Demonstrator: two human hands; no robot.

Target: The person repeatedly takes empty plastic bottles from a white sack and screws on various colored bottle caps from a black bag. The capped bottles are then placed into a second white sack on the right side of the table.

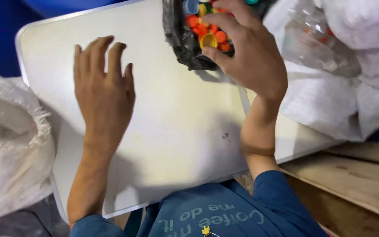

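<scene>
Closest to me I see the blue shirt (224,215), its lower part cut off by the frame edge, and two blue sleeves leading out to bare forearms. Just beyond lies the white tabletop (176,131), pale and scuffed, with a small dark speck I cannot identify near its middle. To my right, wooden planks (356,180) run under the table edge.

My left hand (104,87) hovers or rests flat over the table, fingers spread wide and holding nothing; I cannot tell whether the palm actually touches the surface. It looks slightly blurred at the fingertips. On the far left a white woven sack (9,145) bulges beside the table, its contents hidden.

Farther out, my right hand (242,48) reaches to the mouth of a black plastic bag (178,39) at the table's far edge. Thumb and fingers pinch a yellow bottle cap (208,41) just above the heap of caps (202,26) inside the bag, mostly orange and red with a blue one. The hand covers much of the heap, and the bag's top is cut off by the frame.

Right of that hand lies another white sack (365,74) with a clear plastic bottle (316,39) resting on it, blurred and hard to read
</scene>
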